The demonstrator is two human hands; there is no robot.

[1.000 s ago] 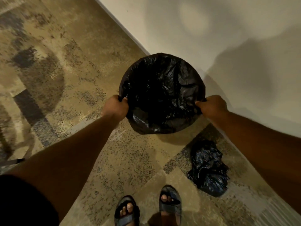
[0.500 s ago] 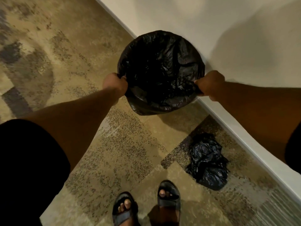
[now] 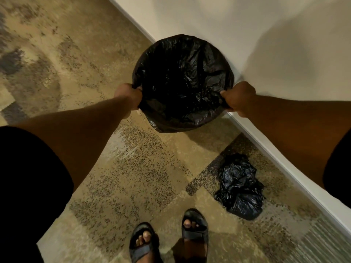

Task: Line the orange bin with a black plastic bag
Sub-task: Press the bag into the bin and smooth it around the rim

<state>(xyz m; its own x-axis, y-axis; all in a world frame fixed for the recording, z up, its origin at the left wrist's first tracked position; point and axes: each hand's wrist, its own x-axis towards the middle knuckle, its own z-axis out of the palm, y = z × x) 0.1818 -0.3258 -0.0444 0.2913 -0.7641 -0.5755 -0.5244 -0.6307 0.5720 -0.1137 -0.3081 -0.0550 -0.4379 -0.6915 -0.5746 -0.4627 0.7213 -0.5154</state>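
Compared with half a second back, the bin has shifted lower in view and sits tighter against the wall, hands moved along with it. The black plastic bag [image 3: 183, 80] is stretched open over the round bin, covering it completely so none of the orange shows from up here. Left hand [image 3: 129, 96] has its fingers [image 3: 137, 89] curled shut on the bag's left edge, right hand [image 3: 238, 98] is clamped on the right edge the same way. Bin is at the foot of the white wall [image 3: 247, 25], right by the baseboard [image 3: 284, 158], over the patterned carpet [image 3: 76, 54]. A second crumpled black bag [image 3: 241, 186] lies on the carpet near the baseboard, well apart from the bin. Feet in black sandals [image 3: 194, 226] at the bottom edge
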